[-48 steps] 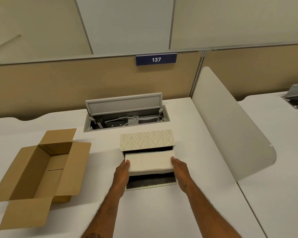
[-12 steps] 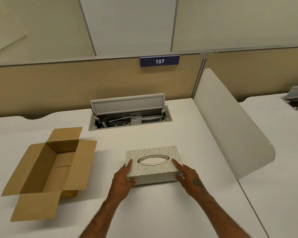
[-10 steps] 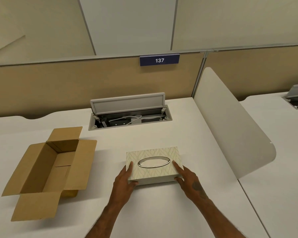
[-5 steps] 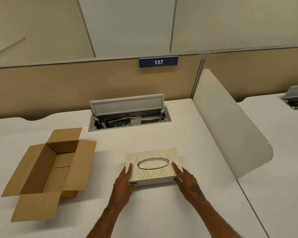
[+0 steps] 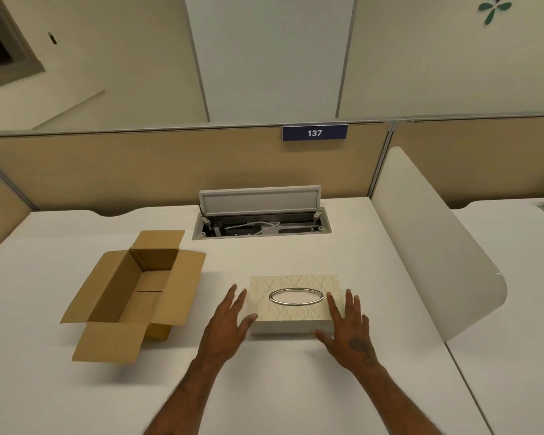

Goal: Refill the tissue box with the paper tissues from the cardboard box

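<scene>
The white desk (image 5: pixel 296 387) fills the lower half of the view. At 12 o'clock behind it runs a tan partition (image 5: pixel 139 171), carrying a dark blue plate (image 5: pixel 314 132) with the white number "137". At 3 o'clock a white curved divider (image 5: pixel 427 240) stands upright along the desk's right edge.

The cardboard box (image 5: pixel 132 293) sits at 9 o'clock from the desk's centre. All four flaps are folded outward and the interior shows only bare cardboard. No printing can be read on it.

A cable hatch (image 5: pixel 261 226) is set into the desk at 12 o'clock, its grey lid (image 5: pixel 259 200) raised. White cables lie inside.

The tissue box (image 5: pixel 292 304) rests flat on the desk at the centre, at 3 o'clock from the cardboard box and well apart from it. It is closed. Its cream top bears a pale leaf pattern and an oval silver ring (image 5: pixel 296 297) around the dispensing slot. Pale material shows within the oval; no brand or text is legible.

The left hand (image 5: pixel 230 321) lies at 9 o'clock of the tissue box, fingers spread and extended, thumb tip just beside the near left corner. It grips nothing. The right hand (image 5: pixel 347 328) lies at 3 o'clock of the tissue box, fingers likewise spread flat, overlapping the box's right edge; contact cannot be confirmed. It grips nothing. A small dark mark shows on the back of the right hand.
</scene>
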`<action>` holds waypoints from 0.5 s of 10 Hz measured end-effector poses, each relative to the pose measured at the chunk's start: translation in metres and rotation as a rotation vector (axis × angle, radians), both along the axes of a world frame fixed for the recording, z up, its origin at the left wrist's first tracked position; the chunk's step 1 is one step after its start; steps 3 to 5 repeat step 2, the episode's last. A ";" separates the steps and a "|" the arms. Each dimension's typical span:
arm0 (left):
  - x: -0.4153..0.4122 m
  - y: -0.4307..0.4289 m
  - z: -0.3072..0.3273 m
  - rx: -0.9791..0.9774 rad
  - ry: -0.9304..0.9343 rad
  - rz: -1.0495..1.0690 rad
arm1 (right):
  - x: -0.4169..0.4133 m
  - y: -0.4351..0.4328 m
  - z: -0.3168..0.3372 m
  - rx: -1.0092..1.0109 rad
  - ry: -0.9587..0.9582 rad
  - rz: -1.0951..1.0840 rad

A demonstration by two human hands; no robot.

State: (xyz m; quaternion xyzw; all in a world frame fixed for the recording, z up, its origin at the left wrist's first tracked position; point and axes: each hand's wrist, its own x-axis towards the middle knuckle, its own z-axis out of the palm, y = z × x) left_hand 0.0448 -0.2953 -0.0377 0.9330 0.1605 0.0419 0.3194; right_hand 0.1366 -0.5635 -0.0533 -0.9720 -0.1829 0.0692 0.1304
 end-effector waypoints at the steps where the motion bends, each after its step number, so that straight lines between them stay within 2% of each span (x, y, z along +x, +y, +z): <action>1: -0.017 0.008 0.010 0.073 -0.046 0.026 | -0.011 0.022 0.014 0.033 -0.102 -0.015; 2: -0.030 0.022 0.021 0.159 -0.074 0.032 | -0.022 0.051 0.019 0.047 -0.169 0.040; 5: -0.030 0.022 0.021 0.159 -0.074 0.032 | -0.022 0.051 0.019 0.047 -0.169 0.040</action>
